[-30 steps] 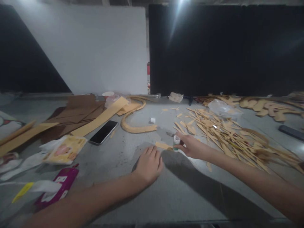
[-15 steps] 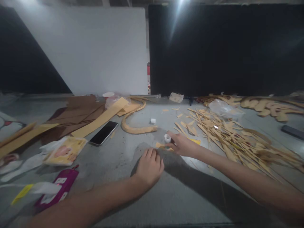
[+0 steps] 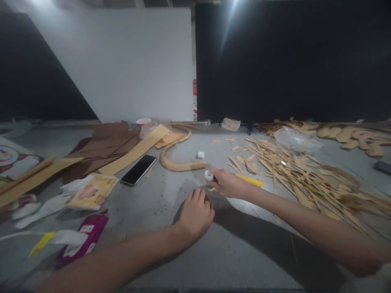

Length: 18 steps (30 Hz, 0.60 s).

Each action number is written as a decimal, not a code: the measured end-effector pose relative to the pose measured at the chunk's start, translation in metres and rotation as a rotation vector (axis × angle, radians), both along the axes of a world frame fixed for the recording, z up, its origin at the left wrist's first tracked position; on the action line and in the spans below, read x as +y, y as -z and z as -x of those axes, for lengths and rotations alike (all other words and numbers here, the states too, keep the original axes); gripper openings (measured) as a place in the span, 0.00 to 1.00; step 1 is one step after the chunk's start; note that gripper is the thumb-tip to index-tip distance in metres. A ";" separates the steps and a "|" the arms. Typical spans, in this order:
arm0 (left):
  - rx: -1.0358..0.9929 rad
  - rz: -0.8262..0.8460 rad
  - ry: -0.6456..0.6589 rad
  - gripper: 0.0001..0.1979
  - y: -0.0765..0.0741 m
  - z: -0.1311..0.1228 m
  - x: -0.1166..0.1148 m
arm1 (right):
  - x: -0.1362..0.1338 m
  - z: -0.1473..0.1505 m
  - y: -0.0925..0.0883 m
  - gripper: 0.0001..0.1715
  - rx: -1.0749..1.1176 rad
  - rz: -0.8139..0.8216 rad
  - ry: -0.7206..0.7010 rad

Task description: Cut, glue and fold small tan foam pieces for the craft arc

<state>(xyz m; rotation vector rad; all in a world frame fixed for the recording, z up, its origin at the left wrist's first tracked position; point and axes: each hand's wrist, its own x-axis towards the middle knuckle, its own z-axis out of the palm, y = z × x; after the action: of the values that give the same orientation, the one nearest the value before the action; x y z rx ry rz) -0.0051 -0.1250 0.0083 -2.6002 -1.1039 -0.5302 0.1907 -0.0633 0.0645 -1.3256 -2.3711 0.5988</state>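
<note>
My right hand [image 3: 227, 183] is closed around a small white bottle [image 3: 209, 176] with a round top, held just above the table between thumb and fingers. Close below it, my left hand [image 3: 197, 211] has its fingers curled down near the tabletop, and whatever they hold, if anything, is hidden. A small white cap [image 3: 200, 154] lies on the table beyond the bottle. Between cap and hands, a curved tan strip [image 3: 180, 166] ends near my right fingertips. A long yellow object [image 3: 252, 180] lies partly behind my right wrist.
Thin tan offcuts [image 3: 293, 175] are heaped at the right, beside a clear plastic bag [image 3: 296, 140]. On the left are a phone [image 3: 139, 170], a tissue pack [image 3: 91, 192], a purple power strip [image 3: 97, 228] and brown sheets [image 3: 106, 140]. Upright boards [image 3: 140, 65] stand behind.
My right hand has moved slightly left with the bottle, closer to the curved strip's end. Tan scraps seen below the bottle before no longer show. The view has shifted a little.
</note>
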 end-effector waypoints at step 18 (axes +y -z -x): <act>-0.152 0.555 0.286 0.16 -0.026 0.016 0.075 | -0.042 -0.073 -0.011 0.08 -0.006 0.055 0.081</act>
<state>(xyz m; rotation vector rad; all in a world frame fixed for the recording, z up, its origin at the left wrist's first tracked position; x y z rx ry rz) -0.0213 -0.0500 0.0345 -3.2819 -1.0436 -0.5506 0.2635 -0.1053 0.0752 -1.4414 -2.3086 0.6408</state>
